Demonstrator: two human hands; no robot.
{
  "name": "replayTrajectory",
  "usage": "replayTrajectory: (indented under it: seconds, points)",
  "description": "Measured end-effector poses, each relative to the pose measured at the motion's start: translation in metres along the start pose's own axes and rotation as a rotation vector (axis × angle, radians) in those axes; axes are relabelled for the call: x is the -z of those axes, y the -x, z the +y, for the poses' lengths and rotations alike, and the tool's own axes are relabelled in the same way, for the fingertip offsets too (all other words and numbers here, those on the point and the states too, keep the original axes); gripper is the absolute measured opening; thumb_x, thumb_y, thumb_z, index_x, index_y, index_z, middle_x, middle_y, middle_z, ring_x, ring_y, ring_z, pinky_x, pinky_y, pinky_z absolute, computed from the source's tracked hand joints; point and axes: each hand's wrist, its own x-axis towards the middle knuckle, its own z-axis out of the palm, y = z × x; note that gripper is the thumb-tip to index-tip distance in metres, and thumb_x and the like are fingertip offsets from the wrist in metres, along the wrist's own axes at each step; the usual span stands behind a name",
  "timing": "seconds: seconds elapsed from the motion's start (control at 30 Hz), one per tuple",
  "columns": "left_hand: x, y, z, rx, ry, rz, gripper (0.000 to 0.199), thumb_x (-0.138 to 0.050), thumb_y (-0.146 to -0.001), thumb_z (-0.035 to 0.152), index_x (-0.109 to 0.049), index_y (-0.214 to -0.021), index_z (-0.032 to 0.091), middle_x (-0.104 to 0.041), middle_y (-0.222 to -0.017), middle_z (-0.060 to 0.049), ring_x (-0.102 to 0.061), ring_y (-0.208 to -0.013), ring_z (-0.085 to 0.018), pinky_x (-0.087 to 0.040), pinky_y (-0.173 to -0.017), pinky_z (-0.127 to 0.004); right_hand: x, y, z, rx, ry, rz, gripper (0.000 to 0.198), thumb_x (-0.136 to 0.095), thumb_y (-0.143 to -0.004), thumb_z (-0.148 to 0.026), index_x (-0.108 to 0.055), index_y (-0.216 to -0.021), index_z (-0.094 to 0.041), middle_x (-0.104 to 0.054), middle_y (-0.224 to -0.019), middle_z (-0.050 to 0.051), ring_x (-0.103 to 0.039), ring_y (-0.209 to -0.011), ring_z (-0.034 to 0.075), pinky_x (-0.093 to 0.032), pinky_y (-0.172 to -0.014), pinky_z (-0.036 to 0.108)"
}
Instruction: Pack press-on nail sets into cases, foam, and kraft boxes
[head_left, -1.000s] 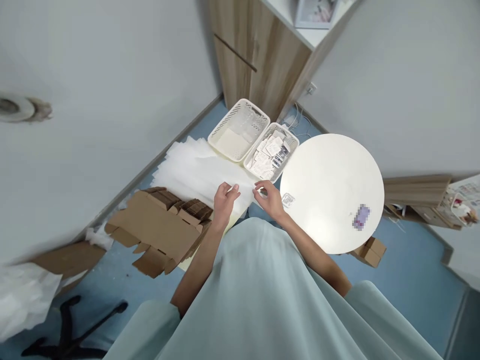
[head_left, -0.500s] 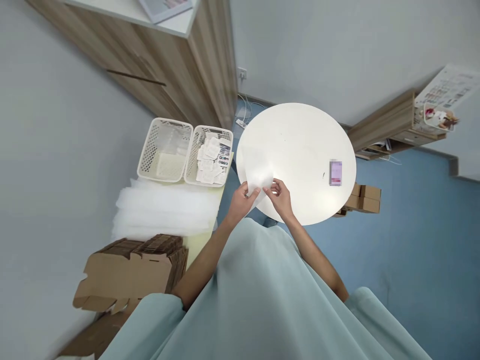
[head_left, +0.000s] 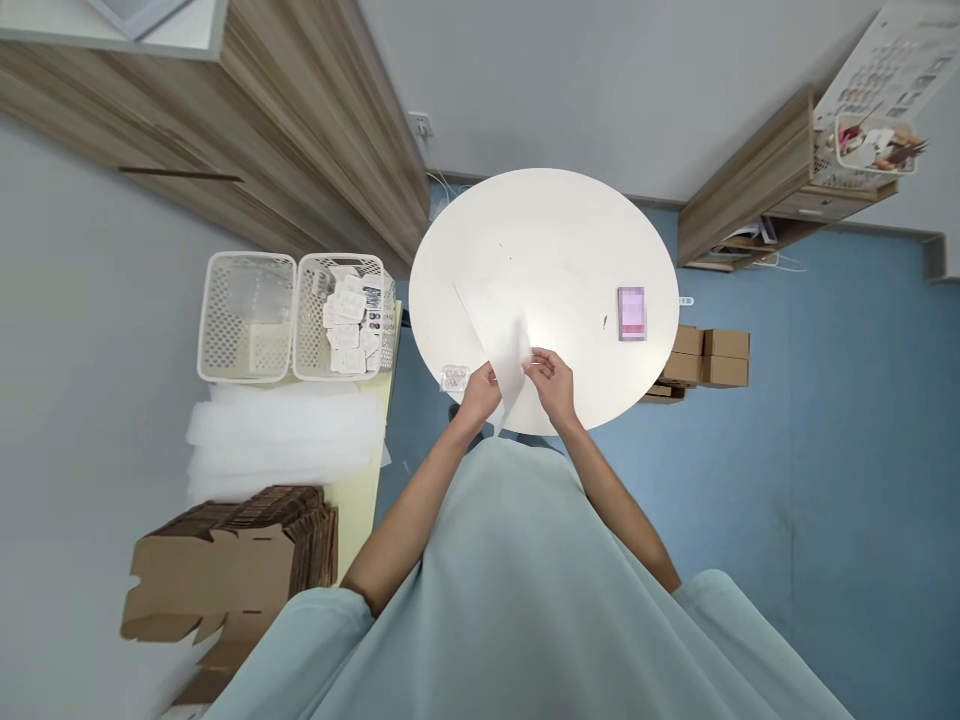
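A thin white translucent sheet stands up from the near edge of the round white table, bent along its length. My left hand pinches its left side, with fingers curled and partly hidden behind it. On its right side, my right hand grips the edge between thumb and fingers. A small clear plastic packet lies on the table just left of my left hand. Farther right on the table is a pink and purple box, its print blurred.
To the left, two white baskets stand side by side; the right one holds white cards. Below them lie a pile of white foam-like sheets and stacked flat cardboard boxes. Brown cartons sit beyond the table's right side.
My view has shifted, bringing me closer over the table. My hands have moved apart, and the sheet between them is turned more upright. The clear packet now shows beside my left hand.
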Motion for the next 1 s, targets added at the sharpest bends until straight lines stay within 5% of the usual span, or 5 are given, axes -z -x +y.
replayTrajectory:
  seconds: [0.23,0.4,0.7,1.0]
  points:
    - [-0.017,-0.027,-0.021,0.059,-0.057,0.12,0.029,-0.088,-0.069,0.035,-0.078,-0.091,0.019,-0.08,-0.09,-0.008,-0.074,-0.097,-0.031,-0.061,-0.089,-0.045,0.029,-0.019,0.018,-0.012,0.061,-0.024,0.048,-0.075,-0.086,-0.048,-0.072,-0.126,-0.021,-0.077,-0.112,0.009,-0.075,-0.107,0.024,-0.061,-0.106,0.043]
    - [-0.003,-0.045,-0.037,0.079,-0.039,0.213,0.032,-0.086,-0.076,0.048,-0.074,-0.081,0.019,-0.07,-0.077,-0.003,-0.071,-0.083,-0.022,-0.063,-0.088,-0.041,0.051,-0.042,0.029,-0.044,0.125,0.047,0.042,-0.074,-0.085,-0.046,-0.073,-0.117,-0.02,-0.078,-0.107,0.007,-0.074,-0.101,0.023,-0.061,-0.101,0.044]
    - [0.031,-0.078,-0.065,0.226,-0.135,0.295,0.037,-0.09,-0.069,0.05,-0.07,-0.079,0.019,-0.074,-0.085,-0.008,-0.075,-0.081,-0.024,-0.053,-0.054,-0.025,0.078,-0.095,0.059,-0.155,0.258,0.072,0.031,-0.075,-0.081,-0.047,-0.073,-0.096,-0.02,-0.079,-0.097,0.006,-0.074,-0.083,0.021,-0.06,-0.086,0.038]
    - [0.054,-0.105,-0.095,0.261,-0.397,0.228,0.019,-0.083,-0.076,0.036,-0.072,-0.082,0.022,-0.076,-0.082,-0.006,-0.072,-0.072,-0.022,-0.059,-0.076,-0.036,0.076,-0.121,0.098,-0.222,0.451,0.06,0.022,-0.07,-0.084,-0.041,-0.073,-0.092,-0.021,-0.081,-0.095,0.004,-0.073,-0.086,0.02,-0.057,-0.085,0.034]
